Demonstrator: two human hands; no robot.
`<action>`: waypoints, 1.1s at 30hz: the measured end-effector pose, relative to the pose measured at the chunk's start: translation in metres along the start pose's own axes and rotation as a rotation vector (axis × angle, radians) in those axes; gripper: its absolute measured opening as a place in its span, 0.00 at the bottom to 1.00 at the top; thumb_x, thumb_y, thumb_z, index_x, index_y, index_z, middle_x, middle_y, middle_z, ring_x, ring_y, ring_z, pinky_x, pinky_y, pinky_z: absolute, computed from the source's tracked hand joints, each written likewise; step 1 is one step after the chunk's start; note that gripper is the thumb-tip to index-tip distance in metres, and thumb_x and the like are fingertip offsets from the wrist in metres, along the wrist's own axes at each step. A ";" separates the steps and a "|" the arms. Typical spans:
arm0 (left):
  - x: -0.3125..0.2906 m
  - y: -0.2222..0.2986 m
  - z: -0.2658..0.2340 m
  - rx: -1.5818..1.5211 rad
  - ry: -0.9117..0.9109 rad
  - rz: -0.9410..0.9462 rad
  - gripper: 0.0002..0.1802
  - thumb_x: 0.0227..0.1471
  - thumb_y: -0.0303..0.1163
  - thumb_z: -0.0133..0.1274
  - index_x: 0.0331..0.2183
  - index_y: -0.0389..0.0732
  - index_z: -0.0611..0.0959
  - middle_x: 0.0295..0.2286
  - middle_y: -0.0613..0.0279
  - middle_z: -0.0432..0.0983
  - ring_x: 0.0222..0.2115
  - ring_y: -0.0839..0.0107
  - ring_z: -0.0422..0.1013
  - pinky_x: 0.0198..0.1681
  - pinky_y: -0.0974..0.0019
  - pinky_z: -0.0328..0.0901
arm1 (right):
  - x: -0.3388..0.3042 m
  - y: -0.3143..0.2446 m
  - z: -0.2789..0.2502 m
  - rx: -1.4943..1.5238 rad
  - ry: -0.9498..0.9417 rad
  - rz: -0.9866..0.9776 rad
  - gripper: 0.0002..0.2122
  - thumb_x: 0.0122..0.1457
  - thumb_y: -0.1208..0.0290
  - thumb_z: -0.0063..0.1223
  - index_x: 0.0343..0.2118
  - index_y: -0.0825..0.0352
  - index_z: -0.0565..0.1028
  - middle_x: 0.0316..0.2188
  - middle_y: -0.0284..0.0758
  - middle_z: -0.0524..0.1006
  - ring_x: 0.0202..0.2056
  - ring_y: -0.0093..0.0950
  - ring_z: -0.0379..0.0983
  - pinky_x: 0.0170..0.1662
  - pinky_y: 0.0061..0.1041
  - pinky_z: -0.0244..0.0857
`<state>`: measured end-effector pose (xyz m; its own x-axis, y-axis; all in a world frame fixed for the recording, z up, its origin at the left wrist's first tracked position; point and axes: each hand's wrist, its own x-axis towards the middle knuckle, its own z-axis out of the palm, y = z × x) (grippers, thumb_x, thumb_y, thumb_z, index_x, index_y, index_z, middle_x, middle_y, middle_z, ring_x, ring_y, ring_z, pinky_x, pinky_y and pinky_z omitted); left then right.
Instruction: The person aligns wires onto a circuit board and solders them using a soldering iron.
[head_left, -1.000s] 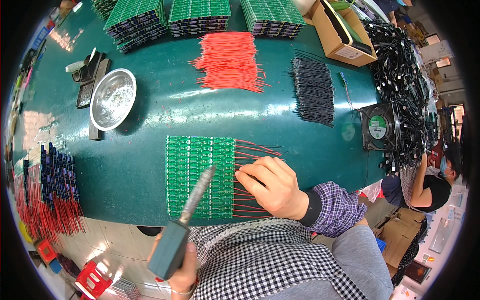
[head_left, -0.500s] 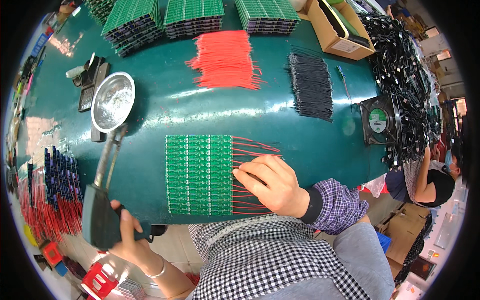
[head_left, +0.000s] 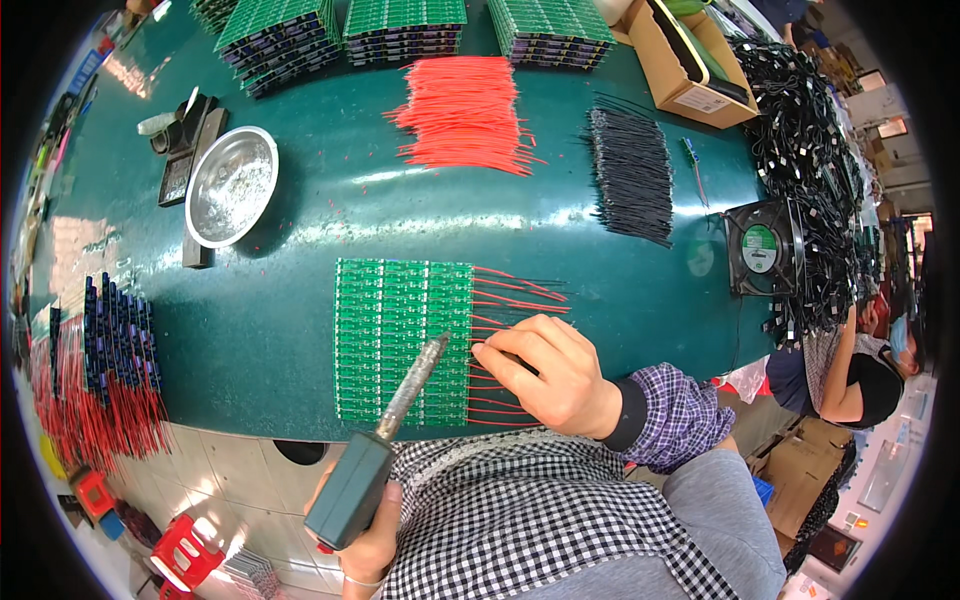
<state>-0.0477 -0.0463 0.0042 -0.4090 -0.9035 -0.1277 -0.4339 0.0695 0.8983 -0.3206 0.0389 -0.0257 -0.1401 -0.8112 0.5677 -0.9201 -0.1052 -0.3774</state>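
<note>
My left hand (head_left: 378, 535) is wrapped round the dark green body of a soldering gun (head_left: 352, 488). Its long metal barrel slants up over a green circuit board panel (head_left: 380, 345), with the tip above the panel's right part, close to my right fingers. My right hand (head_left: 552, 372) is closed in a pinch at the panel's right edge, on a thin wire whose colour I cannot make out. Red wires (head_left: 515, 303) stick out to the right along that edge, with some dark wires among them. My right palm covers part of this row.
A metal bowl (head_left: 228, 190) tilts on a dark stand beyond the panel. Further back lie red wires (head_left: 462, 115), black wires (head_left: 632, 170) and stacked boards (head_left: 405, 20). A fan (head_left: 765, 247) and heaped black cables stand right, near another person (head_left: 862, 385). Wired boards (head_left: 120, 345) lie left.
My left hand has brought the soldering gun from the metal bowl rightward and nearer, over the panel. My right hand stays pinched at the panel's edge. The whole view has shifted slightly.
</note>
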 end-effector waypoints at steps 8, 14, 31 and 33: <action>-0.004 -0.006 0.000 0.072 -0.092 0.049 0.14 0.37 0.21 0.67 0.33 0.32 0.85 0.29 0.52 0.80 0.25 0.60 0.77 0.28 0.63 0.70 | -0.002 0.000 0.000 -0.028 -0.017 0.011 0.15 0.43 0.74 0.61 0.37 0.71 0.81 0.32 0.36 0.79 0.30 0.30 0.76 0.29 0.26 0.69; -0.003 -0.005 0.000 0.094 -0.115 0.064 0.14 0.37 0.22 0.67 0.32 0.32 0.85 0.29 0.52 0.80 0.25 0.59 0.77 0.28 0.63 0.70 | -0.002 0.000 0.001 -0.025 -0.020 0.018 0.15 0.43 0.75 0.61 0.37 0.71 0.81 0.32 0.35 0.79 0.30 0.29 0.76 0.29 0.25 0.68; -0.012 -0.010 -0.005 0.107 -0.106 0.007 0.12 0.40 0.24 0.67 0.31 0.33 0.84 0.27 0.53 0.78 0.23 0.60 0.75 0.25 0.63 0.67 | -0.002 -0.002 -0.001 -0.042 -0.036 0.024 0.14 0.44 0.75 0.61 0.37 0.71 0.82 0.32 0.35 0.79 0.30 0.29 0.75 0.30 0.25 0.67; -0.012 -0.010 -0.003 0.083 -0.089 0.016 0.12 0.39 0.23 0.67 0.31 0.32 0.84 0.27 0.53 0.78 0.23 0.61 0.74 0.26 0.63 0.67 | -0.001 -0.002 0.000 -0.042 -0.033 0.023 0.14 0.44 0.75 0.61 0.37 0.70 0.82 0.32 0.35 0.79 0.30 0.29 0.75 0.30 0.25 0.67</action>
<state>-0.0362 -0.0379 -0.0019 -0.4839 -0.8614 -0.1540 -0.4903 0.1211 0.8631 -0.3189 0.0402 -0.0258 -0.1497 -0.8320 0.5342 -0.9314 -0.0626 -0.3585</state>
